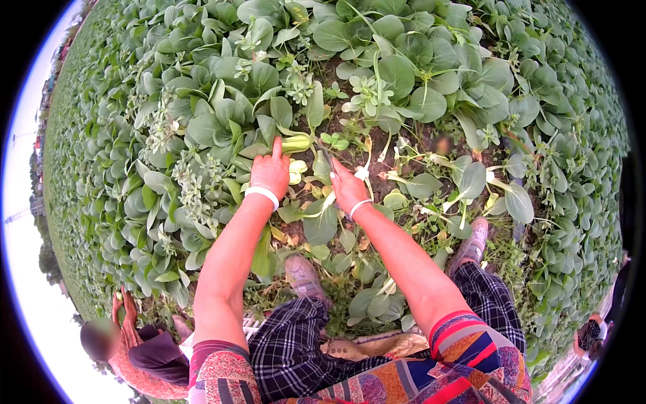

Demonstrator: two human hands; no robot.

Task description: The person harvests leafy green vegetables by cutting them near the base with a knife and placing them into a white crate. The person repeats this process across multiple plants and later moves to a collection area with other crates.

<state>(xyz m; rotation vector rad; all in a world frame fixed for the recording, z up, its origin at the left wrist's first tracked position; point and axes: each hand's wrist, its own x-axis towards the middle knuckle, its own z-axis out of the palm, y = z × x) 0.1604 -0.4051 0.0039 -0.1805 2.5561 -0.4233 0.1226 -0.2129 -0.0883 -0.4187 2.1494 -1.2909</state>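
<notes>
Leafy green plants with pale stalks, like bok choy (pixel 296 143), grow in front of me. My left hand (pixel 271 171) is at the base of one, its index finger extended against the pale green stalks; the other fingers are curled and partly hidden. My right hand (pixel 348 186) holds a thin dark blade (pixel 325 152), probably a knife, whose tip points towards the base of the same plant. Its handle is hidden in the palm. Cut pale stalk bases (pixel 297 171) lie just right of my left hand. Loose leaves (pixel 321 222) are scattered below and between my hands.
Detached leaves (pixel 472 181) and weeds cover the soil at right. My shoes (pixel 304 276) stand on the ground, with a woven sack (pixel 376 346) close behind. Another person (pixel 146 353) crouches at lower left, and more people (pixel 590 336) are at far right. Dense plants surround the patch.
</notes>
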